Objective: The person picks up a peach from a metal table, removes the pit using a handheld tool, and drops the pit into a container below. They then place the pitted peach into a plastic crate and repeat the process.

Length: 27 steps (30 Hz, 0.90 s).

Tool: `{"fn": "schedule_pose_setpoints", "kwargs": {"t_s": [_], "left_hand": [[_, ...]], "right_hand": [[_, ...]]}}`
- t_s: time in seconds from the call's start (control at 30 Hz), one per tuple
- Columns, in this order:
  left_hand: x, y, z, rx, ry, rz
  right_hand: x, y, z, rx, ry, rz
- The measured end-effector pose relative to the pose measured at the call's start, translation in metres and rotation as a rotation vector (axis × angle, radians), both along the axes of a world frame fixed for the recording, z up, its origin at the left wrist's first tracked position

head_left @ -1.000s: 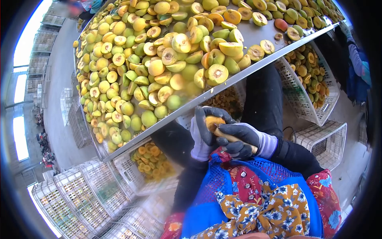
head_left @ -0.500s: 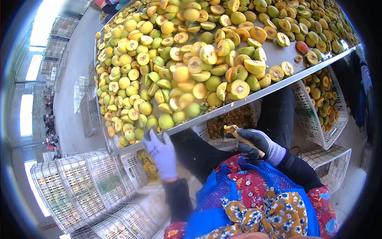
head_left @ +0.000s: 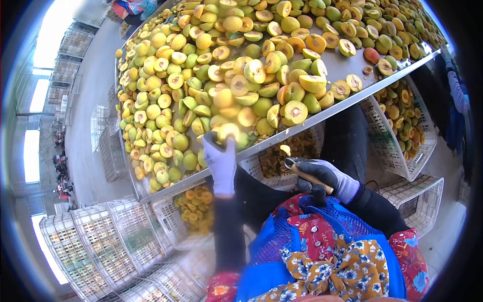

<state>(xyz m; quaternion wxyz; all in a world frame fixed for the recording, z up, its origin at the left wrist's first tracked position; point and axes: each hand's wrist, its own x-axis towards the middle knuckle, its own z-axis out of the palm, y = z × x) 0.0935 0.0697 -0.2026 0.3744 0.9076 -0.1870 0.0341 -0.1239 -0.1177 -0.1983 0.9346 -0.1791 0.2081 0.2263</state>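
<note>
My left hand [head_left: 220, 163], in a pale lilac glove, reaches over the near edge of the metal table [head_left: 332, 115]. Its thumb and fingers are around a yellow stone fruit half [head_left: 229, 132], cut face up; motion blurs it a little. In front of my lap, my right hand [head_left: 332, 177], gloved in grey and lilac, is closed on a pitting tool [head_left: 309, 180] with a wooden handle and a small metal loop. Just above the loop a small yellow bit of flesh [head_left: 285, 150] appears in mid-air. Halved stone fruits [head_left: 166, 100], green to yellow, cover much of the table.
Below the table edge stands a crate of brown scraps [head_left: 251, 165]. A crate of fruit halves [head_left: 163, 214] is at left, another fruit crate [head_left: 375, 133] at right. White crates [head_left: 100, 236] are stacked lower left. Other people [head_left: 133, 7] are partly visible at top left and far right.
My left hand has moved from the table's edge up and right onto a fruit half. The yellow bit at the tool's tip has come away, and the metal loop now shows.
</note>
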Motion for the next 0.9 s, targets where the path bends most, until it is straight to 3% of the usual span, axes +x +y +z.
{"fn": "schedule_pose_setpoints", "kwargs": {"t_s": [0.03,0.07,0.13,0.2,0.27,0.33,0.37,0.43,0.5,0.6,0.83,0.9], "left_hand": [[-0.005,0.000,-0.016,-0.431,0.213,0.019],[-0.017,-0.003,-0.009,-0.519,0.445,0.018],[-0.038,-0.008,0.014,-0.693,0.904,0.017],[-0.057,-0.013,0.021,-0.632,0.981,-0.028],[-0.067,-0.014,0.009,-0.763,1.083,-0.004],[-0.077,-0.015,0.001,-0.908,1.166,0.012],[-0.082,-0.017,0.001,-0.986,1.200,0.018],[-0.091,-0.014,-0.006,-0.775,0.997,-0.142],[-0.099,-0.019,0.018,-0.230,0.378,-0.316],[-0.100,-0.021,0.014,-0.628,0.874,-0.092],[-0.119,-0.034,0.015,-0.694,0.567,0.009],[-0.116,-0.032,0.016,-0.606,0.596,0.010]], "right_hand": [[0.002,-0.002,0.008,-0.048,0.007,0.014],[0.003,-0.002,0.015,-0.094,0.017,0.033],[0.011,0.001,0.042,-0.506,-0.126,0.121],[0.014,0.007,0.050,-0.833,-0.185,0.195],[0.016,0.015,0.043,-1.546,-0.583,0.064],[0.015,0.022,0.041,-1.823,-0.691,0.042],[0.016,0.024,0.044,-1.749,-0.596,0.092],[0.017,0.027,0.047,-1.727,-0.495,0.201],[0.015,0.028,0.044,-1.767,-0.551,0.155],[0.013,0.030,0.040,-1.777,-0.578,0.150],[0.009,0.040,0.022,-1.721,-0.606,-0.032],[0.009,0.039,0.026,-1.725,-0.564,0.051]]}}
